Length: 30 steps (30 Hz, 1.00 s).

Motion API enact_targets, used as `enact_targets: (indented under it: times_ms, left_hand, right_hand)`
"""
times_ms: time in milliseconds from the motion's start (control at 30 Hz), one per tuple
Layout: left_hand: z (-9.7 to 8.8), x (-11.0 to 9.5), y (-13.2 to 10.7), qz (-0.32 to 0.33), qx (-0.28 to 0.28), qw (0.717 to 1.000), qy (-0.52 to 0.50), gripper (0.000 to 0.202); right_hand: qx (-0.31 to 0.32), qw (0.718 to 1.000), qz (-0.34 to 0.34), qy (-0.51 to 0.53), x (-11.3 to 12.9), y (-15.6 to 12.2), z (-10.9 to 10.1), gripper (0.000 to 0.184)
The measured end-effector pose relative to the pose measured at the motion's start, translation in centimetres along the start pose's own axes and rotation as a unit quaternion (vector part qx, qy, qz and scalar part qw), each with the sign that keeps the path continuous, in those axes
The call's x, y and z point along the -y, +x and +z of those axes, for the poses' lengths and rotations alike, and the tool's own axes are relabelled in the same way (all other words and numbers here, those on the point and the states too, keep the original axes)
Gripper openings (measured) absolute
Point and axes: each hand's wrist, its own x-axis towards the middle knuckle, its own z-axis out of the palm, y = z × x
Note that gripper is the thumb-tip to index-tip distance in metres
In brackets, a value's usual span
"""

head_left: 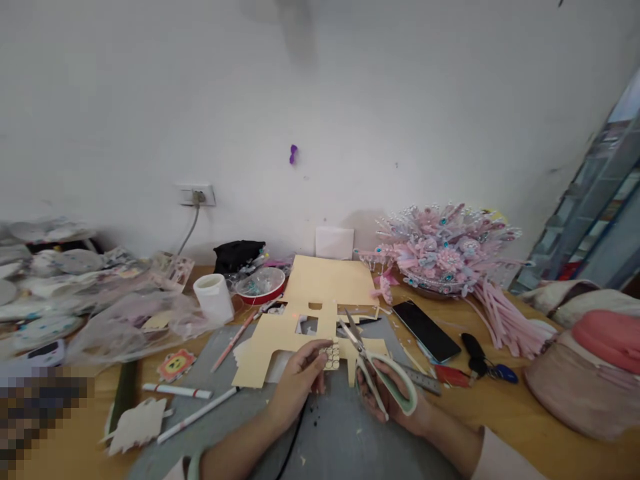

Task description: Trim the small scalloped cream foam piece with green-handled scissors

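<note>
In the head view my left hand (pixel 299 381) pinches a small cream card piece (pixel 331 355) marked with rows of round outlines. Scissors (pixel 357 337) with pale green-and-white handles are in my right hand (pixel 395 387), their blades parted and pointing up and away, just right of the card piece. Beyond both hands lies a cream cardstock sheet (pixel 260 347) with several cut-out openings. Another cream sheet (pixel 330 280) lies behind it. Under my hands is a grey cutting mat (pixel 320 440).
At left are a paper roll (pixel 214 300), white pens (pixel 197 417), an orange flower cutout (pixel 176 365) and piled plastic bags (pixel 135 333). A phone (pixel 427 330), keys (pixel 477 357), a metal ruler (pixel 420 380) and a pink beaded headpiece (pixel 445 250) lie right.
</note>
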Motion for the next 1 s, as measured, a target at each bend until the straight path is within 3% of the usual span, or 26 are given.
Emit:
enact_targets:
  times_ms: [367, 533, 700, 800, 1000]
  left_hand:
    - [-0.2, -0.3, 0.0, 0.009, -0.017, 0.999, 0.031, 0.067]
    - [0.3, -0.6, 0.7, 0.033, -0.067, 0.996, 0.044, 0.06]
    - [1.2, -1.4, 1.6, 0.063, -0.114, 0.991, -0.021, 0.052]
    - [0.8, -1.2, 1.5, 0.074, -0.133, 0.988, -0.033, 0.046]
    - [-0.8, -0.3, 1.3, 0.081, -0.164, 0.982, -0.048, 0.038]
  right_hand:
    - [-0.008, 0.999, -0.036, -0.007, 0.1, 0.1, 0.6, 0.042]
    - [-0.025, 0.999, -0.036, -0.025, -0.5, 0.6, 1.0, 0.046]
    - [-0.044, 0.997, -0.069, 0.002, -0.5, 1.6, 4.2, 0.053]
    - [-0.033, 0.998, -0.06, -0.001, -0.8, 1.9, 5.7, 0.055]
    - [0.011, 0.998, -0.055, -0.016, -2.6, 1.9, 5.0, 0.054]
